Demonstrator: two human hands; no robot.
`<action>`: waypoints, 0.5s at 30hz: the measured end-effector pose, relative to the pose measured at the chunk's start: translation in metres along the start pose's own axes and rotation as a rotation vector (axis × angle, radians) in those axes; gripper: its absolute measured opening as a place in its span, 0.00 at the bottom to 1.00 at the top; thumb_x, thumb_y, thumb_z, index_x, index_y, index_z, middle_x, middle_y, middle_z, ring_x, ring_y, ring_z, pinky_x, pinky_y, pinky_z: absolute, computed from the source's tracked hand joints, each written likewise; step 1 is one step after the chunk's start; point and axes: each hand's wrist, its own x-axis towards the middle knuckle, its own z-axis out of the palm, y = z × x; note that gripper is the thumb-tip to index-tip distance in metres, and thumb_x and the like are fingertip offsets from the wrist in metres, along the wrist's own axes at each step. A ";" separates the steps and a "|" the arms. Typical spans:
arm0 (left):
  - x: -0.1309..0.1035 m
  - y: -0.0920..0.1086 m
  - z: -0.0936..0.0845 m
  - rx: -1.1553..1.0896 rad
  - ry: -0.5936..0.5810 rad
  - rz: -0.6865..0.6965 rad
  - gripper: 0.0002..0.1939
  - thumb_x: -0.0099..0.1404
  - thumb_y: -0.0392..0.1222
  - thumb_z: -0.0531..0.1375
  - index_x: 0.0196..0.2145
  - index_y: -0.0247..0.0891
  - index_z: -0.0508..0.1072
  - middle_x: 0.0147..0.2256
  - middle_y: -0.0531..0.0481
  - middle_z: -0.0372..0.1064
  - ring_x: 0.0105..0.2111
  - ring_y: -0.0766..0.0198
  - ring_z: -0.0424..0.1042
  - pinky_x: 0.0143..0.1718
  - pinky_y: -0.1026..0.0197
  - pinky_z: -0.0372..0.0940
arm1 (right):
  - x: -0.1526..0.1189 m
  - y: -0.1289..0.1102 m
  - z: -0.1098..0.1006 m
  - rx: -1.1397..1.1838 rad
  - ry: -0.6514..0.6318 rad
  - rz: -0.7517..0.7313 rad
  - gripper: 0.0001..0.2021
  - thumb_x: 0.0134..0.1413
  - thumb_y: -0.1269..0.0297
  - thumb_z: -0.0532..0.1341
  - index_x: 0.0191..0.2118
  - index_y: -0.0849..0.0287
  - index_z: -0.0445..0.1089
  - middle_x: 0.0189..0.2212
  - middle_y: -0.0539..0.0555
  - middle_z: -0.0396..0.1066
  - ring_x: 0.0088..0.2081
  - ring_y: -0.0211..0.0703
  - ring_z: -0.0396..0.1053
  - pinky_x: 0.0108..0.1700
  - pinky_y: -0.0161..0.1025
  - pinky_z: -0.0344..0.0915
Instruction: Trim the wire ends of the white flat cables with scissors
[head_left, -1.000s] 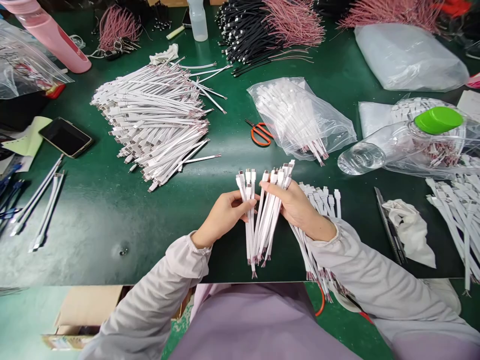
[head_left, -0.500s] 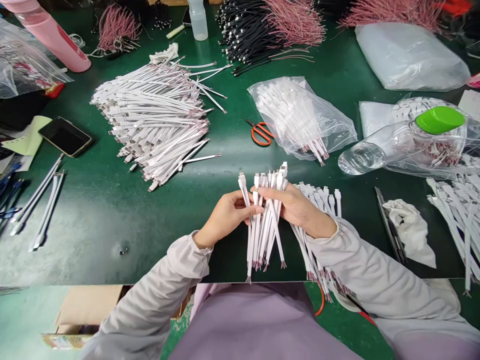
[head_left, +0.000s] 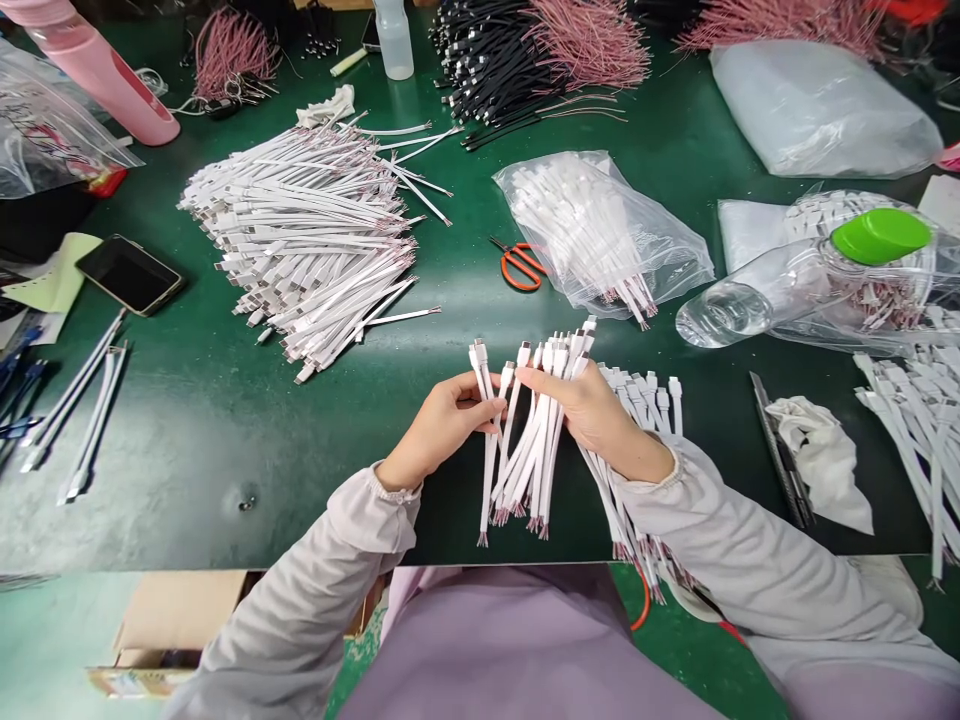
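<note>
Short white flat cables with plug ends up and frayed pinkish wire ends down are in both my hands, above the table's front edge. My left hand (head_left: 450,418) pinches a couple of white cables (head_left: 486,470) on the left side. Closed around a fanned bunch of white cables (head_left: 534,450) is my right hand (head_left: 607,420), its thumb across the front. One or two cables stand between the hands; which hand holds them I cannot tell. Behind my right wrist lies another row of white cables (head_left: 637,390), partly covered by the forearm.
A large pile of white cables (head_left: 315,230) lies at left centre. Orange-handled scissors (head_left: 521,268) rest beside a plastic bag of cables (head_left: 600,230). A clear bottle with a green cap (head_left: 881,238) lies at right, a phone (head_left: 130,274) at left. Black cables (head_left: 487,70) fill the back.
My left hand has shifted slightly left with its cables, widening the gap to the bunch. The bunch in my right hand has tilted, its plug ends leaning further right.
</note>
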 end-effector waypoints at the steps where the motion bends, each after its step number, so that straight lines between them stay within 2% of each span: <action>1: 0.000 0.000 0.000 -0.017 0.016 -0.005 0.17 0.55 0.43 0.68 0.40 0.34 0.76 0.33 0.51 0.72 0.34 0.66 0.72 0.34 0.64 0.72 | 0.000 -0.001 0.000 0.007 -0.005 0.006 0.10 0.47 0.60 0.71 0.31 0.57 0.71 0.31 0.47 0.71 0.36 0.40 0.68 0.43 0.39 0.64; 5: 0.002 -0.001 0.001 -0.080 0.046 -0.025 0.17 0.52 0.46 0.71 0.37 0.33 0.76 0.31 0.51 0.72 0.32 0.65 0.74 0.36 0.63 0.71 | 0.000 -0.003 -0.001 0.082 -0.080 0.133 0.09 0.47 0.60 0.70 0.31 0.57 0.72 0.28 0.46 0.69 0.32 0.38 0.66 0.38 0.38 0.64; 7: 0.002 -0.001 0.001 -0.107 0.022 -0.030 0.18 0.51 0.46 0.72 0.36 0.33 0.76 0.32 0.50 0.73 0.33 0.65 0.76 0.37 0.63 0.71 | 0.000 -0.004 -0.002 0.107 -0.169 0.197 0.10 0.46 0.60 0.71 0.33 0.57 0.74 0.27 0.47 0.70 0.31 0.38 0.67 0.39 0.39 0.65; 10: 0.002 -0.002 -0.001 -0.112 -0.048 -0.041 0.20 0.49 0.46 0.73 0.37 0.32 0.78 0.35 0.47 0.76 0.34 0.62 0.78 0.36 0.64 0.71 | -0.002 -0.006 -0.002 0.103 -0.270 0.204 0.10 0.45 0.60 0.72 0.33 0.58 0.76 0.29 0.49 0.73 0.34 0.40 0.70 0.41 0.39 0.66; 12: 0.001 -0.001 -0.001 -0.076 -0.091 -0.057 0.20 0.51 0.48 0.72 0.37 0.32 0.79 0.34 0.46 0.77 0.33 0.61 0.78 0.32 0.65 0.71 | -0.003 -0.007 -0.002 0.098 -0.275 0.188 0.10 0.46 0.60 0.72 0.30 0.59 0.74 0.28 0.49 0.73 0.33 0.40 0.70 0.38 0.39 0.67; 15: -0.001 0.002 -0.001 0.000 -0.149 -0.080 0.18 0.55 0.49 0.69 0.38 0.32 0.80 0.30 0.46 0.77 0.30 0.62 0.77 0.26 0.67 0.69 | -0.003 -0.006 -0.001 0.150 -0.214 0.212 0.10 0.46 0.59 0.71 0.28 0.58 0.72 0.24 0.48 0.71 0.27 0.40 0.69 0.31 0.40 0.68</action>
